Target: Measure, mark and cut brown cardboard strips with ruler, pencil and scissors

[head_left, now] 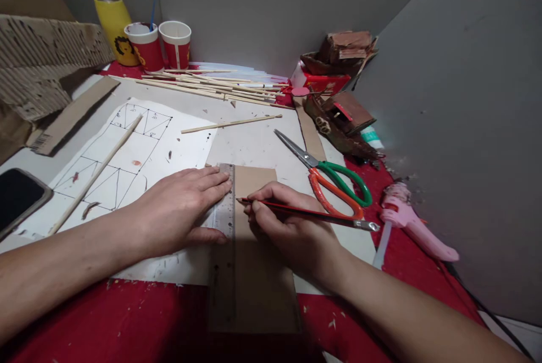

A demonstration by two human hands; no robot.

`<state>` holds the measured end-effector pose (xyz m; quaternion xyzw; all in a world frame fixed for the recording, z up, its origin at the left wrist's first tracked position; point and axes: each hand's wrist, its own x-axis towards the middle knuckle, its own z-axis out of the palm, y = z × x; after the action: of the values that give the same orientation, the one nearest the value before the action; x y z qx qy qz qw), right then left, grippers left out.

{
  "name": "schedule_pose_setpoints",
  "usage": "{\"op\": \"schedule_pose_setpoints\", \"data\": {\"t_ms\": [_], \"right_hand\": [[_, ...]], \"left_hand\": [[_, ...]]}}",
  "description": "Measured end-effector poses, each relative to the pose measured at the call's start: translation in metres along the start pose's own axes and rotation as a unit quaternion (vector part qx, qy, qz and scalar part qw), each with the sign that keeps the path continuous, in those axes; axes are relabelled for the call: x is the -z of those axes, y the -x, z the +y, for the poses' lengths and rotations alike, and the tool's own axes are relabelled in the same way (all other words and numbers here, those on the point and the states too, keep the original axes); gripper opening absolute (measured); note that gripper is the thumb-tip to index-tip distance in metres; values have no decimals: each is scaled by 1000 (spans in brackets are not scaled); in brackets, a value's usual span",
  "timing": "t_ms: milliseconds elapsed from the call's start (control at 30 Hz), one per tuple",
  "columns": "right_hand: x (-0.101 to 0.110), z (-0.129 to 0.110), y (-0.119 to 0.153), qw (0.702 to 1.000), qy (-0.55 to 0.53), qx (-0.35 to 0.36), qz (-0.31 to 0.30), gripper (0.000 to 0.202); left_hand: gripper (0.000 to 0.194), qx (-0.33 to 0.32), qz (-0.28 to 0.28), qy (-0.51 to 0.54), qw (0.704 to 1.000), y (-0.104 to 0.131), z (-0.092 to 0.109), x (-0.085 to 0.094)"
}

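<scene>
A clear ruler (231,213) lies lengthwise on a brown cardboard piece (265,289), near its left side. My left hand (186,205) rests on the ruler with its fingers stretched out and its fingertips pressing on it. In my right hand (292,227) I grip a red and black pencil (313,213) between thumb and fingers. The pencil's point touches or nearly touches the cardboard just beside the ruler's right edge. Scissors (326,174) with green and orange handles lie half open beyond my right hand.
Thin wooden sticks (212,87) lie at the back, near two paper cups (175,47) and a yellow bottle (112,18). A drawn plan (139,148) is on the left, with a phone (21,199) beside it. A pink glue gun (415,224) and brown models (342,114) occupy the right.
</scene>
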<state>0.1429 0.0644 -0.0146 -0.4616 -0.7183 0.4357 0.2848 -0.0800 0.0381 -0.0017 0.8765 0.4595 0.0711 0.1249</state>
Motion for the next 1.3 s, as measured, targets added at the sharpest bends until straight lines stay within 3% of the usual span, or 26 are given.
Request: {"op": "schedule_pose_setpoints", "data": {"t_ms": [133, 300, 500, 900, 1000, 1100, 1300], "right_hand": [[1, -2, 0, 999, 29, 11, 16, 8], [0, 4, -2, 1000, -17, 9, -16, 9], [1, -2, 1, 999, 39, 15, 14, 9], [0, -2, 3, 999, 31, -5, 23, 10], [-1, -4, 4, 999, -25, -41, 18, 7], [5, -10, 3, 985, -153, -75, 22, 10], [43, -23, 0, 970, -217, -60, 89, 8]], "left_hand": [[79, 0, 0, 6, 1000, 0, -1, -1], [79, -4, 3, 14, 1000, 0, -1, -2], [79, 3, 9, 24, 1000, 1, -2, -3], [80, -2, 14, 20, 1000, 2, -2, -3], [79, -1, 15, 25, 1000, 2, -2, -4], [81, 1, 13, 15, 1000, 2, -3, -5], [83, -6, 4, -16, 1000, 3, -3, -3]]}}
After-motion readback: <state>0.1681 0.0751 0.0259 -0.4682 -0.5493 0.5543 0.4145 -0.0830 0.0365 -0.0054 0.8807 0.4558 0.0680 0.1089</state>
